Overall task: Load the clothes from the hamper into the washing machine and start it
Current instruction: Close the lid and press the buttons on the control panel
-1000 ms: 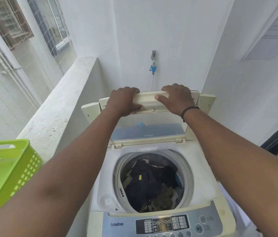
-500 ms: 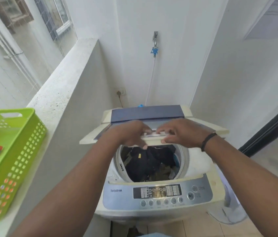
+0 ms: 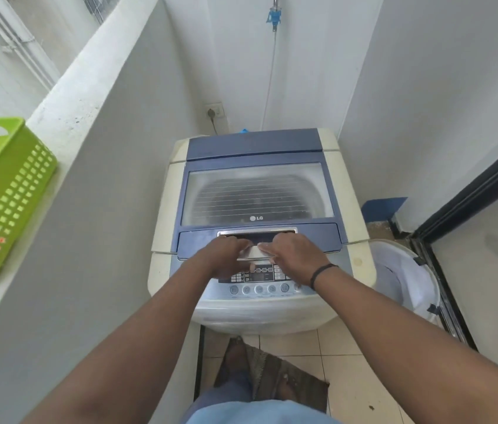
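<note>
- Cream top-loading washing machine with its blue windowed lid lying flat.
- Left hand and right hand both grip the lid's pale front handle.

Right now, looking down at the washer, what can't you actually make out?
- Clothes in the drum: the lid is down; its window shows only a dark blur.
- Panel labels: too small to read, partly covered by the left hand and right hand.
- Green basket: cut off by the left edge.
- White hamper: the washer hides its near side; contents unclear.
- Tap: cut off by the top edge.
</note>
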